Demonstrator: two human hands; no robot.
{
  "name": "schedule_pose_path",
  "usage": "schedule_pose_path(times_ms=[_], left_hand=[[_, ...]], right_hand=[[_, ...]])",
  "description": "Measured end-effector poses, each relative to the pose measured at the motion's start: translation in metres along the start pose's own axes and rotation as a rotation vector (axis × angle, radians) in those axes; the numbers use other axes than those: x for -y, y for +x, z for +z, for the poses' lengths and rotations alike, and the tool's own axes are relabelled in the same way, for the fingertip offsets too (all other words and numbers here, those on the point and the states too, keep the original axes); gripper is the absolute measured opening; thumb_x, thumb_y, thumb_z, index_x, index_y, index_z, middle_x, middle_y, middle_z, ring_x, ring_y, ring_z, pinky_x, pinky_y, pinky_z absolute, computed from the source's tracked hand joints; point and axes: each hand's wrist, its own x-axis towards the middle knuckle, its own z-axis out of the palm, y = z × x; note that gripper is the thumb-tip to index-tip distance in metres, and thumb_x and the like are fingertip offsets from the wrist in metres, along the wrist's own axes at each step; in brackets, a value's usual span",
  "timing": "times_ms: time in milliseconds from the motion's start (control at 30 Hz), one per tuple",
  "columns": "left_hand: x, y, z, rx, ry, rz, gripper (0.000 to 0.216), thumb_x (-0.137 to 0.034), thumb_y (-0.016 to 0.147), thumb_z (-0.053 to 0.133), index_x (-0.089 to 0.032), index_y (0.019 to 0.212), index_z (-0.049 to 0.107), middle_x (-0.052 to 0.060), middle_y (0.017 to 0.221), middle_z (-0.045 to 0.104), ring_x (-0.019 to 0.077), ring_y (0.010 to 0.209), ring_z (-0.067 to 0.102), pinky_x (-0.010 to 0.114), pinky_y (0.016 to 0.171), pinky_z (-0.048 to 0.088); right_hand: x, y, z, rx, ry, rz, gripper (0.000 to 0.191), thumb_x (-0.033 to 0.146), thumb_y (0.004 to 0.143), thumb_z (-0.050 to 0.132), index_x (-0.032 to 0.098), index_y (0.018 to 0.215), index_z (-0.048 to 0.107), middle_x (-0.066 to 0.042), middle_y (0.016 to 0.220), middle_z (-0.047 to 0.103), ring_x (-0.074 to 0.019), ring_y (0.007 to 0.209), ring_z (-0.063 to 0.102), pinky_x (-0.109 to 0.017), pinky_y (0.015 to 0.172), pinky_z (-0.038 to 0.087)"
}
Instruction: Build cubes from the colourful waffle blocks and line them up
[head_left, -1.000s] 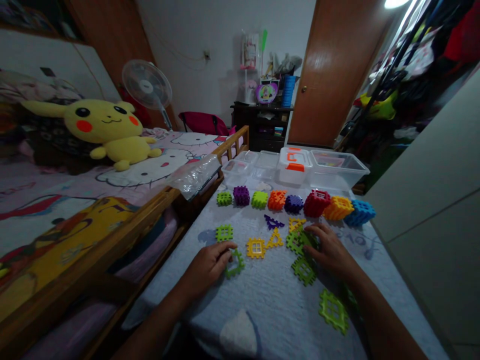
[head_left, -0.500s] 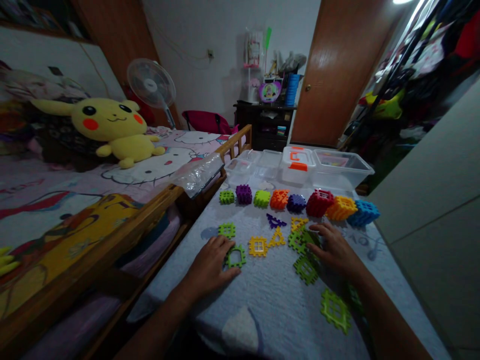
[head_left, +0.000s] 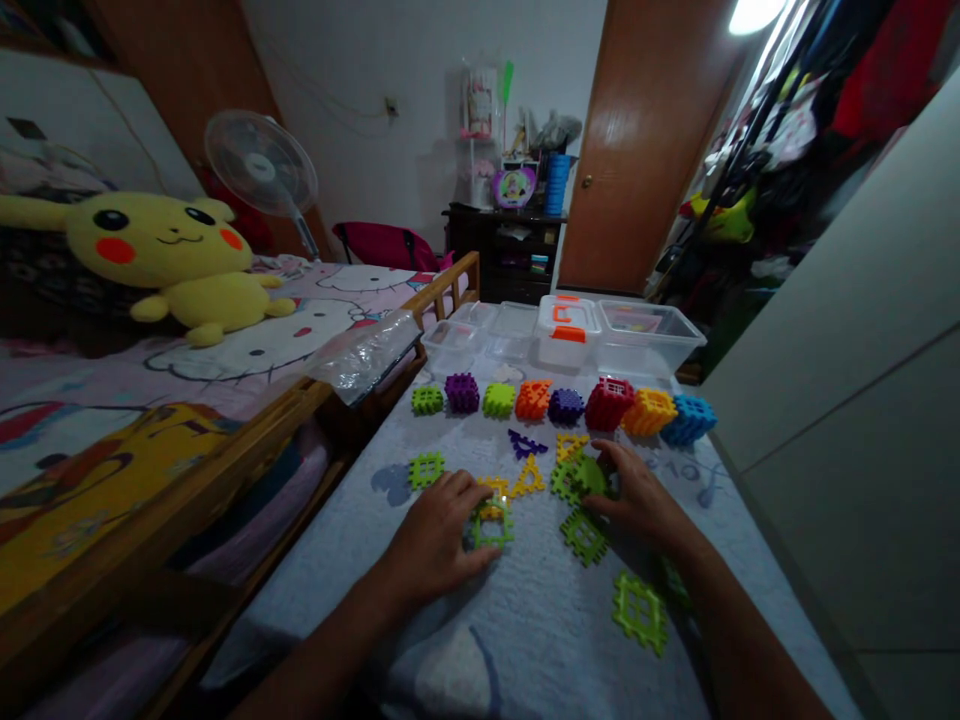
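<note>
My left hand (head_left: 442, 530) lies on the blue cloth with its fingers closed round a green five-sided waffle tile (head_left: 491, 527), which overlaps a yellow square tile (head_left: 496, 492). My right hand (head_left: 637, 500) rests on a small pile of green square tiles (head_left: 574, 478), fingers bent over them. A yellow triangle tile (head_left: 529, 478), a purple triangle tile (head_left: 525, 442) and a yellow tile (head_left: 571, 446) lie between the hands. More green squares lie at the near right (head_left: 639, 608) and by my right wrist (head_left: 583, 534). Another green tile (head_left: 425, 469) sits left.
A row of built cubes runs across the far side, from green (head_left: 427, 400) to blue (head_left: 688, 419). Clear plastic boxes (head_left: 649, 335) stand behind them. A wooden bed rail (head_left: 225, 470) borders the left; a grey cabinet side (head_left: 840, 380) the right.
My left hand slid the green five-sided tile rightward until it met the yellow square tile. My right hand stayed on the green pile. The camera shifted slightly.
</note>
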Motion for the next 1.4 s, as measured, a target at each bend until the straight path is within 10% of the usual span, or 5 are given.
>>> schedule_pose_path(times_ms=[767,1000,1400], left_hand=[[-0.011,0.066,0.026,0.032,-0.311,0.138,0.057,-0.025,0.07,0.073,-0.02,0.124,0.055,0.009,0.123,0.057,0.0268,0.116,0.052,0.041,0.1,0.042],[0.013,0.066,0.019,-0.163,-0.243,0.002,0.053,-0.011,0.065,0.058,-0.017,0.118,0.054,0.009,0.118,0.055,0.0259,0.115,0.05,0.043,0.102,0.041],[0.013,0.064,0.024,-0.208,-0.235,0.004,0.048,-0.016,0.068,0.064,-0.019,0.114,0.053,0.007,0.111,0.058,0.0254,0.107,0.053,0.043,0.097,0.044]], right_hand=[[0.021,-0.004,-0.002,0.046,0.39,-0.141,0.061,0.031,0.076,0.069,0.023,0.132,0.044,-0.009,0.112,0.064,-0.0207,0.097,0.063,-0.038,0.084,0.052],[-0.008,0.003,-0.017,-0.1,0.095,0.131,0.018,0.032,0.082,0.054,0.019,0.089,0.063,-0.003,0.077,0.063,-0.0177,0.069,0.059,-0.032,0.065,0.048],[0.021,-0.002,0.017,-0.02,-0.3,-0.07,0.034,0.034,0.067,0.073,0.021,0.095,0.063,-0.008,0.095,0.056,-0.0269,0.09,0.049,-0.039,0.08,0.041]])
